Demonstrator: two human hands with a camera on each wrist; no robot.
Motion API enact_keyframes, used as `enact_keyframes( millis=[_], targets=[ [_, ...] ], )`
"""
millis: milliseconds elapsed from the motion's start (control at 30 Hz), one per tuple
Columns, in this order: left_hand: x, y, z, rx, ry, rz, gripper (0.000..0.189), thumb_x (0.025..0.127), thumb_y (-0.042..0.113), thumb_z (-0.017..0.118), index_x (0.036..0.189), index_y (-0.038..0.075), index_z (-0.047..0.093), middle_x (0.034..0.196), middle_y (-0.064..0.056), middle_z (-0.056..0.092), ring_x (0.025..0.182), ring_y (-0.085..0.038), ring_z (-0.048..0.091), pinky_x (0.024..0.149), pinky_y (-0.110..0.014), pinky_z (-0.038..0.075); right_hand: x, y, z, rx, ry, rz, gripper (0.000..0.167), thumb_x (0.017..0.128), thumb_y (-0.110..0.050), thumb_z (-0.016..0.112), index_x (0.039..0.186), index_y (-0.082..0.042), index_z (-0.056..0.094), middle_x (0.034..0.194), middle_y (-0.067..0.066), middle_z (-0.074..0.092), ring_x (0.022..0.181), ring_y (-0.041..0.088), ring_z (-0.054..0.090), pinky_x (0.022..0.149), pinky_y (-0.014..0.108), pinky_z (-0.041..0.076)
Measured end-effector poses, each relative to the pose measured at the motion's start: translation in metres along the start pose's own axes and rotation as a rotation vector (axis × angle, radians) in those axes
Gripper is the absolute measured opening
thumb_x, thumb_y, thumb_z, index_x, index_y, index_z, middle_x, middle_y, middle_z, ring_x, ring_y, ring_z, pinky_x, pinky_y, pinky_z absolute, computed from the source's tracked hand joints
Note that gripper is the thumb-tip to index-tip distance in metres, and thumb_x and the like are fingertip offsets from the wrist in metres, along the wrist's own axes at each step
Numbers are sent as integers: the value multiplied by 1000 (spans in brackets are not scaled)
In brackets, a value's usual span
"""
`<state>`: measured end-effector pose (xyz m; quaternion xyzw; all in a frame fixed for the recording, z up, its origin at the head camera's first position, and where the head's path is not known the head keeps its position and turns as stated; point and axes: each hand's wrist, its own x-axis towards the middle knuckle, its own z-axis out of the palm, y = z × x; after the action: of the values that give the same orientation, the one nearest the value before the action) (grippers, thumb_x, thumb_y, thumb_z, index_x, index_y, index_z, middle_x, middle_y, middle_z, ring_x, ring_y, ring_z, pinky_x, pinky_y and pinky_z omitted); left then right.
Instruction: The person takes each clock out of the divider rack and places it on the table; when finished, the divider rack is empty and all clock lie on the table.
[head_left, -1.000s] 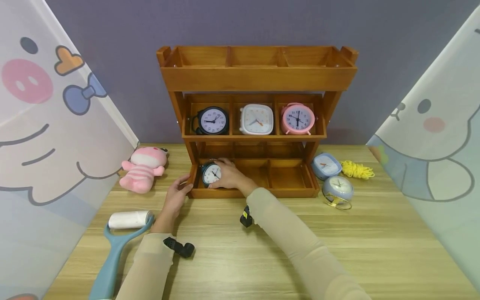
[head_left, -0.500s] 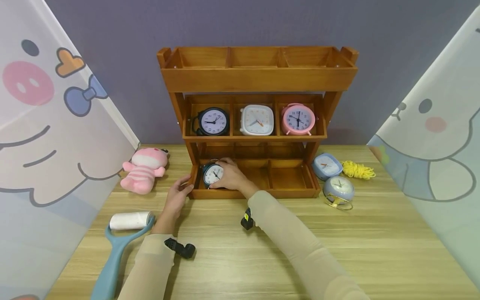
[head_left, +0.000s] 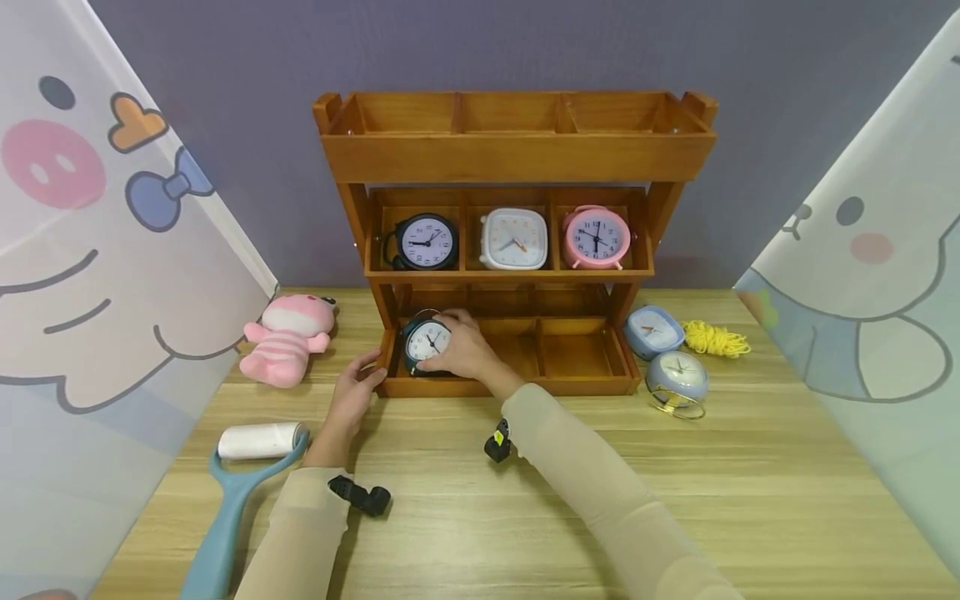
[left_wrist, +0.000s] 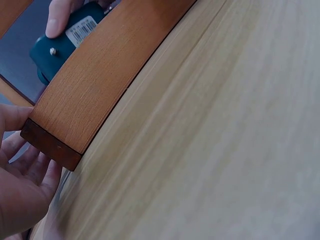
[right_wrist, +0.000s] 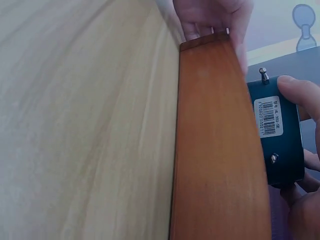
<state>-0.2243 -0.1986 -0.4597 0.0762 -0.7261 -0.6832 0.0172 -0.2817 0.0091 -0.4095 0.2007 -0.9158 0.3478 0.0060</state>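
Note:
A dark teal round alarm clock with a white face and wire handle is in the left compartment of the wooden rack's bottom tier. My right hand grips it from its right side, thumb near the front. Seen from the right wrist, the clock's base shows a barcode label and two small metal feet, tipped toward the front rail. My left hand holds the left end of the bottom tier. Its thumb lies at the top corner and its fingers wrap around the end in the left wrist view.
On the middle tier sit a black clock, a white clock and a pink clock. Two blue clocks and yellow cord lie right of the rack. A pink plush toy and a lint roller lie left.
The teal clock has shifted slightly right in its compartment, and its wire handle shows more. My right hand has moved with it; my left hand stays on the rack's end.

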Motion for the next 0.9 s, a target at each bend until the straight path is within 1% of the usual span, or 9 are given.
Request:
enact_keyframes(
  millis=[233, 400, 600, 767, 900],
  targets=[
    [-1, 1, 0, -2, -11, -10, 47, 99, 1, 52, 144, -2, 41, 145, -18, 40, 126, -31, 42, 104, -40, 31, -12, -1, -20, 32, 44, -26, 88, 63, -38, 92, 135, -6, 55, 141, 13, 42, 124, 29, 41, 97, 42, 42],
    [-1, 1, -1, 2, -23, -5, 46, 100, 2, 50, 145, -2, 40, 146, -19, 37, 127, -33, 40, 106, -43, 29, -27, 1, -37, 80, 54, -30, 86, 62, -37, 93, 134, -6, 57, 139, 12, 42, 121, 27, 42, 95, 43, 42],
    [-1, 1, -1, 10, -27, -7, 47, 100, 1, 50, 145, -3, 40, 146, -20, 37, 127, -32, 41, 105, -41, 31, -50, 8, -62, 114, 63, -12, 83, 62, -34, 93, 132, -6, 58, 138, 11, 43, 117, 26, 45, 93, 43, 43],
    [0, 0, -1, 10, -20, -6, 46, 100, 1, 50, 145, -3, 40, 145, -20, 38, 126, -32, 42, 104, -39, 31, -72, 18, -87, 99, 59, 0, 84, 62, -35, 92, 132, -6, 58, 139, 11, 42, 115, 28, 47, 92, 45, 43],
    [0, 0, -2, 6, -19, -4, 46, 100, 1, 50, 145, -3, 40, 145, -20, 37, 126, -32, 41, 104, -40, 31, -92, 30, -108, 71, 49, 16, 84, 62, -35, 92, 134, -7, 58, 139, 12, 42, 115, 30, 47, 91, 48, 43]
  ],
)
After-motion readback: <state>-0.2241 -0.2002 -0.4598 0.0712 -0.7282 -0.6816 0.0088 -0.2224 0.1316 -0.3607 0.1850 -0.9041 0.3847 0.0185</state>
